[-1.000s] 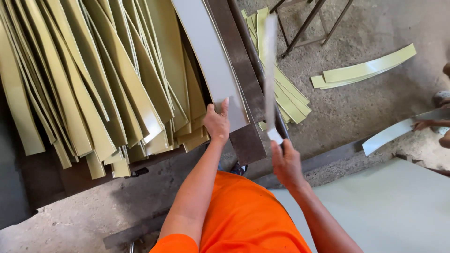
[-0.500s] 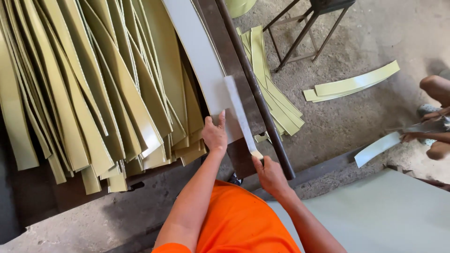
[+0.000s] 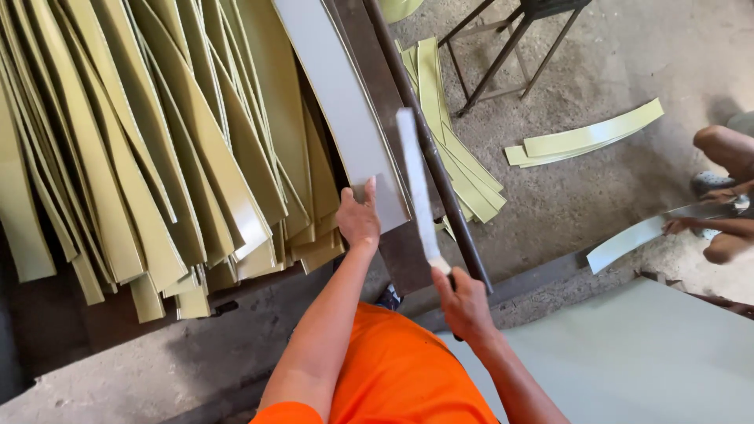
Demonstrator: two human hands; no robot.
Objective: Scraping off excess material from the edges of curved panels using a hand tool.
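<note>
My left hand (image 3: 358, 217) presses flat on the near end of a long grey sheet-metal strip (image 3: 334, 102) lying on a dark steel bench (image 3: 400, 259). My right hand (image 3: 463, 302) grips the lower end of a narrow pale strip (image 3: 415, 184), held upright and blurred beside a dark metal bar (image 3: 428, 149) along the bench edge. A big fan of olive-green metal strips (image 3: 141, 141) is piled to the left of the grey strip. My sleeves are orange.
More olive strips lie on the concrete floor (image 3: 463, 169) and further right (image 3: 585, 141). A metal stool frame (image 3: 510, 55) stands behind. Another person's hand (image 3: 677, 226) holds a pale strip (image 3: 628, 239) at the right edge. A large grey sheet (image 3: 644, 361) lies at lower right.
The pale strip in my right hand has swung from leaning right to nearly upright beside the bar. My left hand has stayed on the grey strip.
</note>
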